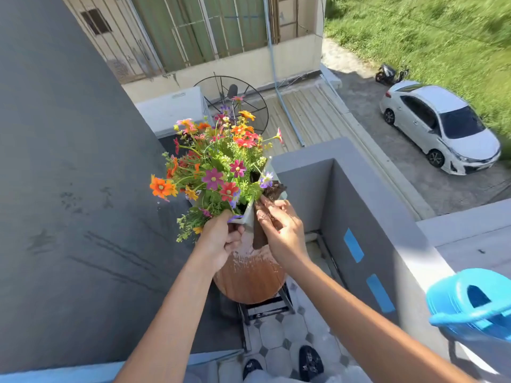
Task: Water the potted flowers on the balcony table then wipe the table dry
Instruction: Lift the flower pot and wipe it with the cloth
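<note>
A white pot (pixel 249 217) full of colourful flowers (pixel 215 164) is lifted and tilted above a round wooden table (pixel 250 280). My left hand (pixel 218 244) grips the pot's near rim from below. My right hand (pixel 282 233) holds a dark brown cloth (pixel 261 233) against the pot's right side; the cloth hangs down over the table's top. The tabletop shows pale wet-looking streaks near its far edge. A blue watering can (pixel 470 308) stands on the balcony wall ledge at the right.
A dark grey wall (pixel 69 189) fills the left. The grey balcony parapet (pixel 359 211) with blue tape strips runs on the right. Tiled floor (pixel 282 344) and my shoes lie below. Beyond the wall are a satellite dish, a roof and a white car.
</note>
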### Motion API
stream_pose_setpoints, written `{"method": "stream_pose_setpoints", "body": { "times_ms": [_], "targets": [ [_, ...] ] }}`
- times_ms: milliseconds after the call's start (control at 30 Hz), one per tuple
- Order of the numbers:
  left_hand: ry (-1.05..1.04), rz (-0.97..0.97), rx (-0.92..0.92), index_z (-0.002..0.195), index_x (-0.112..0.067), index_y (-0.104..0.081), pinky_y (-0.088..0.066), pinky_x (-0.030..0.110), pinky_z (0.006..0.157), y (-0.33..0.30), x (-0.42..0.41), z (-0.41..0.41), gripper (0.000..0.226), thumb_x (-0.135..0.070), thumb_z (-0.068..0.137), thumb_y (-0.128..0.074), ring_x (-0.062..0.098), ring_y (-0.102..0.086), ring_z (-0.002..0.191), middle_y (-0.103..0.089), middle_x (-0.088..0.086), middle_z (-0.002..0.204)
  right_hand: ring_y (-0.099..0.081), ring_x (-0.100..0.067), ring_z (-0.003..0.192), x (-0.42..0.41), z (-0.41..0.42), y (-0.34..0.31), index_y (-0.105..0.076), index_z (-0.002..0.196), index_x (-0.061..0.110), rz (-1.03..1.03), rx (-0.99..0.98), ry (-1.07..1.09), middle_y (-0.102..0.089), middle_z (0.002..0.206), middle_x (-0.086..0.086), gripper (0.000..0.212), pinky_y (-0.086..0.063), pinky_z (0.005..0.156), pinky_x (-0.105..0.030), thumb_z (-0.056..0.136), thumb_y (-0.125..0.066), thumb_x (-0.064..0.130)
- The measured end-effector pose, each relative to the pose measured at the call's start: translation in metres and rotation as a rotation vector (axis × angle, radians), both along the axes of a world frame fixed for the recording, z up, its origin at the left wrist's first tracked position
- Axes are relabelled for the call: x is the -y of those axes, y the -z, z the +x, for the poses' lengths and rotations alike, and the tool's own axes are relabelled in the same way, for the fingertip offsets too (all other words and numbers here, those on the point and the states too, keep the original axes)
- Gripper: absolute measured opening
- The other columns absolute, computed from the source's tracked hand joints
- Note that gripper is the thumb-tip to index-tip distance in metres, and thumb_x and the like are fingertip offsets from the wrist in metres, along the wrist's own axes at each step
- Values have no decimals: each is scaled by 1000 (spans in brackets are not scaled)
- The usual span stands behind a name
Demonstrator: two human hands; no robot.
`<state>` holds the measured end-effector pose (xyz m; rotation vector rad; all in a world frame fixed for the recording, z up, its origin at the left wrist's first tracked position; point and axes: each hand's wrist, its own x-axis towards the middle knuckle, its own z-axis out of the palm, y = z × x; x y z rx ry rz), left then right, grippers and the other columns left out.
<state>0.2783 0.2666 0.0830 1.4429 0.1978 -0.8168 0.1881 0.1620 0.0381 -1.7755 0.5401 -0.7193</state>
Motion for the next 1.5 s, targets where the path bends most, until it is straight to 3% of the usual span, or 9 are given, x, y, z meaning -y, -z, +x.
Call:
{"method": "stream_pose_setpoints", "body": {
  "times_ms": [67, 200, 367, 433, 533, 767, 1133, 1300, 1500],
  "targets": [
    [38, 7, 6, 73, -8, -50, -15, 20, 35, -5, 1, -6, 33, -15, 101, -36, 7, -25, 33, -50, 7, 55, -54, 10, 83, 25, 16, -9, -68, 114, 4, 59, 56, 92, -64, 99, -3, 22, -43, 77, -13, 94, -63, 12],
    [72, -2, 13, 76, -6, -55, -16, 21, 37, -11, 7, -21, 36, -19, 103, -35, 7, -26, 36, -48, 8, 60, -61, -19, 95, 67, 43, -32, -65, 124, 9, 42, -14, 246, -62, 109, -14, 29, -41, 81, -19, 97, -56, 15],
    [16, -71, -15, 72, -9, -46, -17, 19, 34, -19, 10, -11, 35, -12, 104, -31, 7, -26, 36, -46, 8, 62, -61, -7, 91, 23, 20, -38, -65, 120, 15, 23, 102, 162, -63, 103, -4, 26, -47, 81, -25, 95, -60, 14],
    [-6, -87, -6, 71, -9, -43, -16, 19, 32, -22, 9, -5, 34, -9, 102, -31, 6, -24, 33, -44, 9, 62, -58, 10, 91, -1, -1, -32, -65, 118, 35, 60, 107, 54, -62, 103, 6, 34, -43, 83, -11, 92, -64, 13],
    [-1, -82, 9, 69, -7, -46, -17, 18, 30, -24, 7, 3, 31, -6, 98, -35, 7, -24, 31, -44, 12, 62, -60, -1, 89, -11, -19, -4, -57, 105, 66, 12, 59, 18, -63, 99, -1, 57, -44, 80, -14, 89, -69, 12],
    [10, -106, 20, 70, -7, -45, -18, 19, 32, -27, 11, -1, 31, -6, 99, -33, 7, -25, 35, -46, 10, 62, -57, 13, 91, 0, -16, 11, -69, 121, 16, 209, 0, 114, -60, 109, -9, 31, -41, 83, -3, 93, -63, 7],
    [1, -111, 17, 75, -9, -43, -14, 16, 34, -34, 17, -9, 28, -4, 100, -31, 5, -26, 33, -43, 9, 64, -51, 17, 103, 8, -11, -17, -66, 124, 10, -114, 140, 124, -60, 107, 0, 32, -36, 91, -2, 92, -63, 6],
    [-7, -143, 9, 68, -8, -46, -16, 17, 32, -40, 14, -8, 32, -6, 99, -36, 5, -26, 33, -45, 7, 60, -53, 17, 96, 13, -22, 9, -66, 124, 21, -1, -16, 70, -58, 102, 5, 32, -38, 87, -7, 93, -63, 12],
    [-14, -84, 62, 76, -8, -49, -18, 16, 31, -39, 22, -20, 32, -6, 102, -30, 4, -27, 33, -43, 6, 64, -58, -4, 115, 7, 2, -47, -65, 125, 15, 113, 162, 155, -64, 121, 3, 30, -44, 100, -21, 95, -60, 18]
  ]
}}
